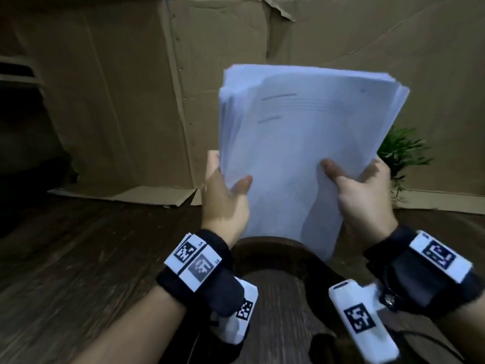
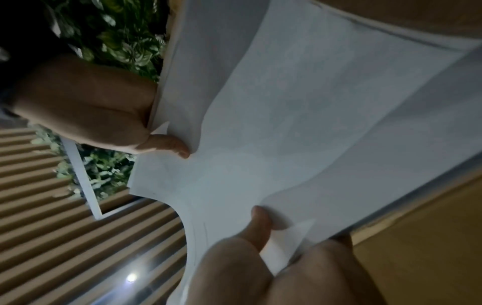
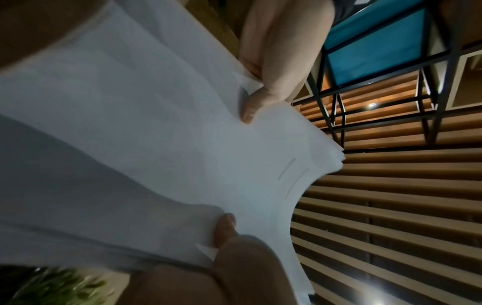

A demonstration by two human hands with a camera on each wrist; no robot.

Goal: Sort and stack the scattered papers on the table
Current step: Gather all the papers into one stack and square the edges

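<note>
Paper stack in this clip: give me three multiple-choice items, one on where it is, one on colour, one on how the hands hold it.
1. Where is the paper stack?
A. flat on the table
B. held up in the air above the table
C. on the floor

2. What colour are the sheets?
A. white
B. yellow
C. pink

3. How is the stack held?
A. by the left hand alone
B. by the right hand alone
C. by both hands, thumbs on the front sheet

Answers:
1 B, the head view shows the stack raised off the wooden table, in front of the cardboard backdrop.
2 A, the sheets look white with faint printed lines.
3 C, the left hand and the right hand each grip a lower side, thumbs on the front.
</note>
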